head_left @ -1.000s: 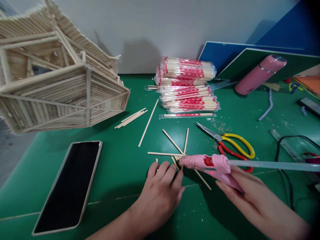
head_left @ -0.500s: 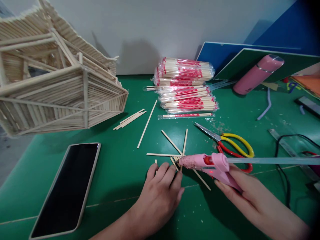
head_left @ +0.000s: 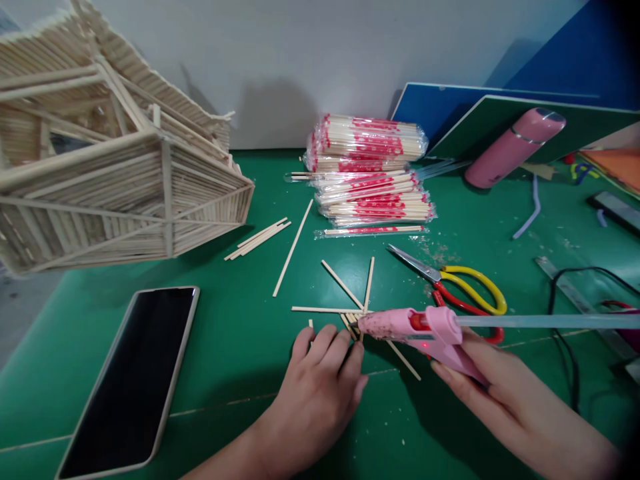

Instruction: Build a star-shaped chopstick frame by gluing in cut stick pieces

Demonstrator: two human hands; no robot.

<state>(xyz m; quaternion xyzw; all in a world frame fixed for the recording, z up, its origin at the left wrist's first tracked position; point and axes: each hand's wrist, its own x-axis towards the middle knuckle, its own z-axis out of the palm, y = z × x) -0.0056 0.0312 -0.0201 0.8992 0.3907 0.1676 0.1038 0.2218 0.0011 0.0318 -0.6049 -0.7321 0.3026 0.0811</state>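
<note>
My right hand (head_left: 505, 383) is wrapped around the handle of a pink hot glue gun (head_left: 425, 330), which has a red light showing and a long clear glue stick (head_left: 530, 321) in its back. The gun's nozzle points left, at a small cluster of thin wooden sticks (head_left: 351, 321) on the table. My left hand (head_left: 323, 387) rests there, its fingers curled down and pressed together on these sticks, with their tips partly hidden. More wooden sticks (head_left: 343, 285) fan out around the nozzle, and one stick (head_left: 405, 361) runs out below the gun.
A large stick-built model (head_left: 165, 187) stands at the left, above a phone (head_left: 130, 383). Wrapped chopsticks (head_left: 375, 180) are piled at the back. Scissors (head_left: 450, 280), a black cable (head_left: 553, 293) and a pink bottle (head_left: 517, 150) lie right. Loose sticks (head_left: 260, 240) are left of centre.
</note>
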